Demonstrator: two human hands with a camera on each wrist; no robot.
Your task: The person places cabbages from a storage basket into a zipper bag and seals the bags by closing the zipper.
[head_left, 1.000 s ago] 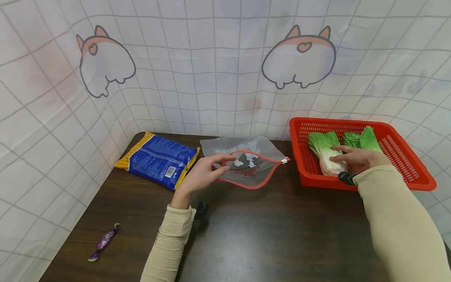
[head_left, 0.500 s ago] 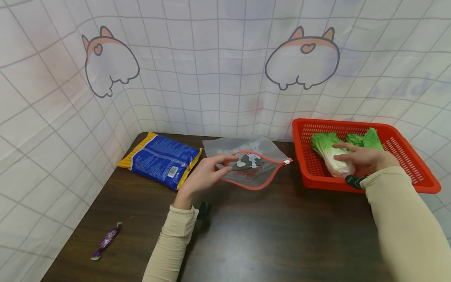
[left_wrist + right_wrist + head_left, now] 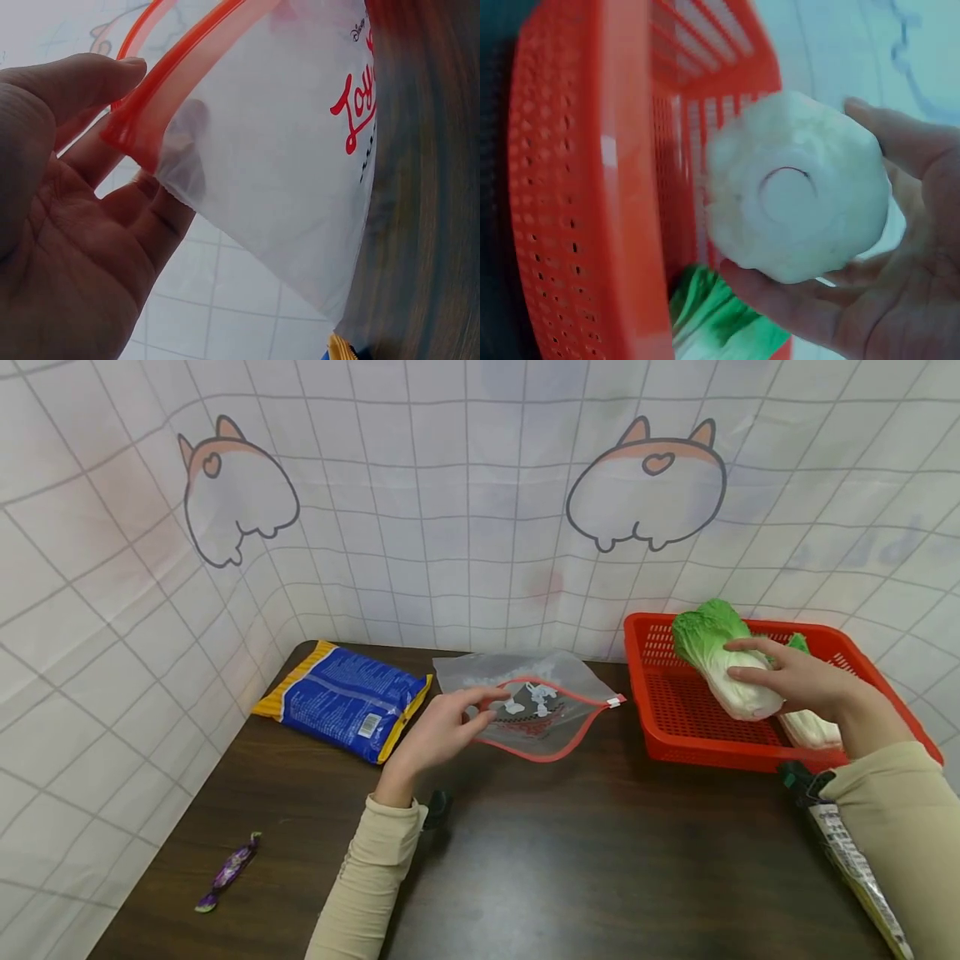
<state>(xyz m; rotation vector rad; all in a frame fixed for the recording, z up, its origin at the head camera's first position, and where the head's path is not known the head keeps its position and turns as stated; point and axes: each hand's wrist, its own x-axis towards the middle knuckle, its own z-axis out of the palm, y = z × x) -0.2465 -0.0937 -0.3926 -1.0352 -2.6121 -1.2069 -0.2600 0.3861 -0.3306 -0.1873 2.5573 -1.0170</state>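
Observation:
My left hand (image 3: 468, 714) pinches the red zip rim (image 3: 169, 101) of a clear plastic bag (image 3: 540, 710), thumb on top and fingers under the edge; the bag's mouth gapes and the bag (image 3: 292, 165) lies on the dark table. My right hand (image 3: 780, 677) grips a napa cabbage (image 3: 716, 656), white at the base and green at the top, and holds it above the red basket (image 3: 675, 731). In the right wrist view the cabbage's round white base (image 3: 802, 195) sits in my curled fingers (image 3: 900, 300) beside the basket wall (image 3: 592, 187).
A second cabbage (image 3: 813, 727) lies in the basket. A blue and yellow snack packet (image 3: 345, 697) sits left of the bag. A purple wrapped candy (image 3: 225, 872) lies near the table's front left corner. A gridded cloth wall (image 3: 465, 527) closes the back and left.
My right hand has closed round the cabbage and lifted it up out of the basket. My left hand has stayed on the bag's rim.

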